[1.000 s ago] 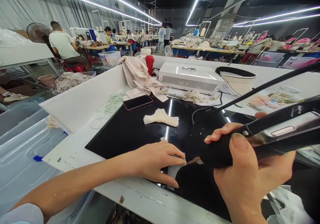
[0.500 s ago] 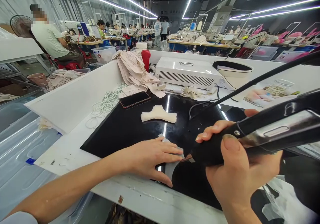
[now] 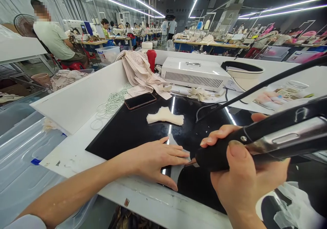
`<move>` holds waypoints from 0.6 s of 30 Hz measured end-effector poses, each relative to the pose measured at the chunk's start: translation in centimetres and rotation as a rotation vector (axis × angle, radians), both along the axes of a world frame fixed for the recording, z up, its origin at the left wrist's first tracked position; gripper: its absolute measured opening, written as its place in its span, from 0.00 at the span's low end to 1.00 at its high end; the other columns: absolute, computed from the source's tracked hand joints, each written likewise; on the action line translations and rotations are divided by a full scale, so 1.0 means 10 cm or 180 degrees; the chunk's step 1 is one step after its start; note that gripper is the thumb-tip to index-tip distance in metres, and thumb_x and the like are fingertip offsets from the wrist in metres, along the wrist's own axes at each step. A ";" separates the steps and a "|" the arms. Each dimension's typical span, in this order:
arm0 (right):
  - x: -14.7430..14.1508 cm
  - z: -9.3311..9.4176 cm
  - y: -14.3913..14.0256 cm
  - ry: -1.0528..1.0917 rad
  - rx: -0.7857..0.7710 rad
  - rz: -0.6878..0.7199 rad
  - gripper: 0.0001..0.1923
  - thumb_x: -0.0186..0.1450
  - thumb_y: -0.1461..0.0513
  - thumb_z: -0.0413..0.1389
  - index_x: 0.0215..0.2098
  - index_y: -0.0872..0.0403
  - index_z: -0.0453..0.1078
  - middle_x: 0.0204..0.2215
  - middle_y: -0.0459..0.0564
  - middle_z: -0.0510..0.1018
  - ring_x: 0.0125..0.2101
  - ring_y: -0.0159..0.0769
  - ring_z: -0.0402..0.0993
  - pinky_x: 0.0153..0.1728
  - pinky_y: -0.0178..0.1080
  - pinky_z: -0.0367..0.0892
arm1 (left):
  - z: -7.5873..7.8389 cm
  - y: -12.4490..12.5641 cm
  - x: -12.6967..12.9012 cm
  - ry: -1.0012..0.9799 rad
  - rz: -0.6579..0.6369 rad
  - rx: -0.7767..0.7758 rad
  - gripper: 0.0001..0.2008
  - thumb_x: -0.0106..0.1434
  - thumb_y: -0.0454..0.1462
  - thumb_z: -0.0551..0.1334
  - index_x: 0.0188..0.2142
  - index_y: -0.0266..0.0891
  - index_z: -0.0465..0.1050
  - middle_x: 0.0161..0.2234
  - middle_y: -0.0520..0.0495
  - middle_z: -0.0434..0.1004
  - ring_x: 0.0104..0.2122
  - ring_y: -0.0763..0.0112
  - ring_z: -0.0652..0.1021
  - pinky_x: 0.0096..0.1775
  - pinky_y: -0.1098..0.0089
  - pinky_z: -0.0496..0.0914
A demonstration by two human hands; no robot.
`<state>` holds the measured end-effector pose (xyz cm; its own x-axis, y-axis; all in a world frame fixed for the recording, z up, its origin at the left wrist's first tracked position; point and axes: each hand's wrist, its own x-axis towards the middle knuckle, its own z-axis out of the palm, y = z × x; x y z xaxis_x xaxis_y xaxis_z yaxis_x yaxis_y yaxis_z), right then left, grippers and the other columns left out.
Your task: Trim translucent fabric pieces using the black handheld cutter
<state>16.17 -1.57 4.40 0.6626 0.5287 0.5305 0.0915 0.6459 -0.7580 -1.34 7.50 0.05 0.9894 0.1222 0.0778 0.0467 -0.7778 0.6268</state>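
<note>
My left hand (image 3: 155,161) lies flat on a small pale fabric piece (image 3: 176,170) that rests on the glossy black work surface (image 3: 127,130). My right hand (image 3: 245,178) grips the black handle of a corded hand tool (image 3: 270,137). The tool's tip touches the fabric right beside my left fingertips. A small stack of cream cut pieces (image 3: 165,116) lies farther back on the black surface. The tool's black cable (image 3: 255,91) runs up to the right.
A dark phone (image 3: 140,100) and a heap of white elastic loops (image 3: 109,106) lie at the left. A white vented box (image 3: 195,73), a red cup (image 3: 152,58), beige fabric (image 3: 138,72) and a black-rimmed bowl (image 3: 242,73) stand behind. Other people work at distant tables.
Both hands stay almost in place on the fabric; my left thumb has spread slightly outward. The view has shifted a little.
</note>
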 end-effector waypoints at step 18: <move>-0.12 0.04 -0.08 0.0384 -0.0076 0.0128 0.31 0.55 0.63 0.71 0.56 0.45 0.73 0.28 0.37 0.82 0.23 0.38 0.76 0.26 0.42 0.77 | 0.07 0.02 0.02 0.0199 0.0004 0.0099 0.37 0.71 0.41 0.76 0.76 0.50 0.68 0.77 0.42 0.65 0.79 0.43 0.61 0.77 0.28 0.41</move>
<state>14.98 -2.41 4.77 0.6989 0.5675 0.4352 -0.0267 0.6288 -0.7771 -1.16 7.68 0.79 0.9923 0.1219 0.0198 0.0859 -0.7967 0.5982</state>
